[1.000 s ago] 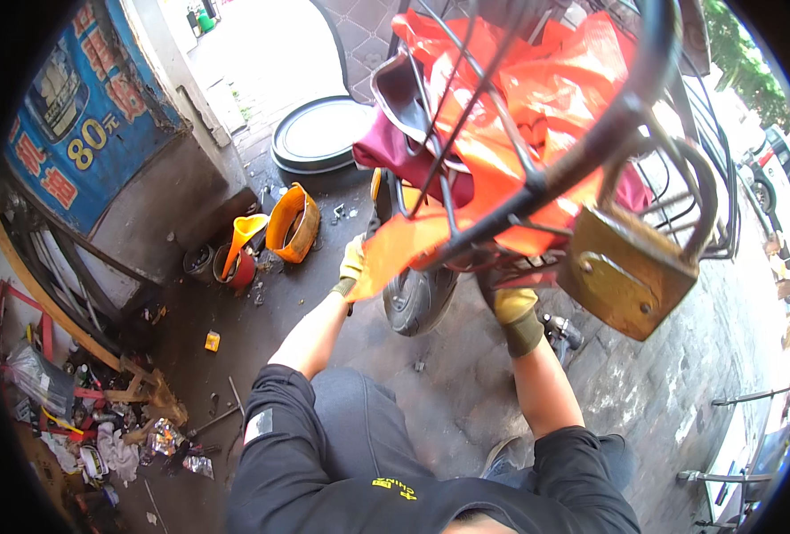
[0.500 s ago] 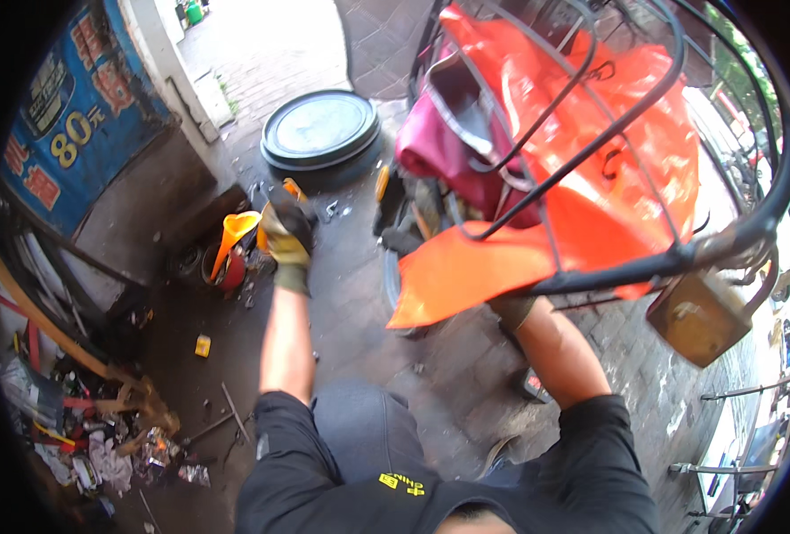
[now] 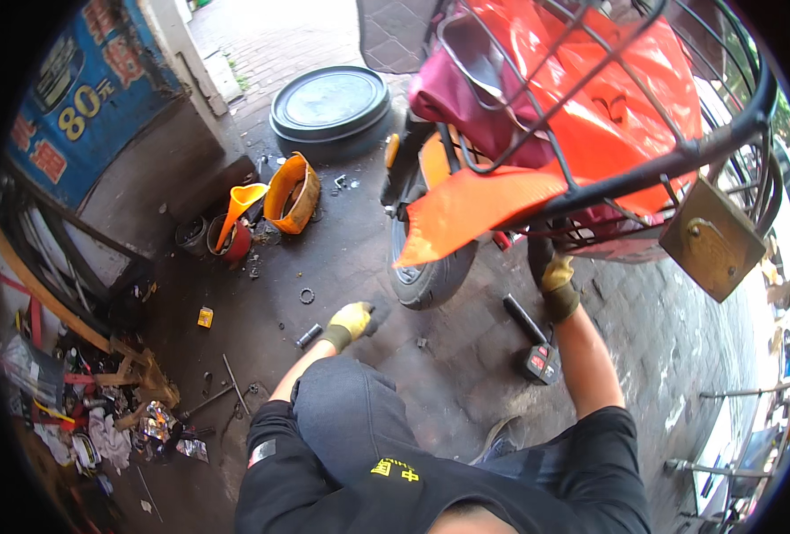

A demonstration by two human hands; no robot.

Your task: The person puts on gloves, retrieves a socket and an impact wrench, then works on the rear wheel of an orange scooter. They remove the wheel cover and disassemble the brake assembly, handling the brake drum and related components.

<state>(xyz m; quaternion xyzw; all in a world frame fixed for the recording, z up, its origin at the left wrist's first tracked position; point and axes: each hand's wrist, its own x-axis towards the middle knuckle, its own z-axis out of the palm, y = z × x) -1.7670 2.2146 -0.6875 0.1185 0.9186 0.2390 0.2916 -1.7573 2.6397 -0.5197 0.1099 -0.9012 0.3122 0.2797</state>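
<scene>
My left hand (image 3: 352, 324), in a yellow glove with dark fingers, hovers over the dark floor just left of a black-tyred wheel (image 3: 439, 278). Motion smears its fingertips. A short dark metal cylinder (image 3: 310, 335) lies beside that wrist, with a toothed ring (image 3: 307, 295) farther off. My right hand (image 3: 555, 274), gloved alike, reaches up under the wire basket (image 3: 653, 189), and its fingers are mostly hidden in shadow there. Inside the basket are an orange sheet (image 3: 573, 107) and a maroon bag (image 3: 466, 89). A brass-coloured padlock (image 3: 713, 238) hangs at the basket's right.
A dark power tool (image 3: 537, 356) lies below the basket, near my right forearm. Farther left stand a cut-open yellow container (image 3: 292, 198) and an orange funnel (image 3: 237, 209) in a red pot (image 3: 229, 253). A round black lidded tub (image 3: 331, 107) sits behind. Clutter (image 3: 110, 427) covers the lower left.
My left hand has drawn back from beside the yellow container toward my knee. My right hand has shifted up and right under the basket. The wheel and power tool show more fully.
</scene>
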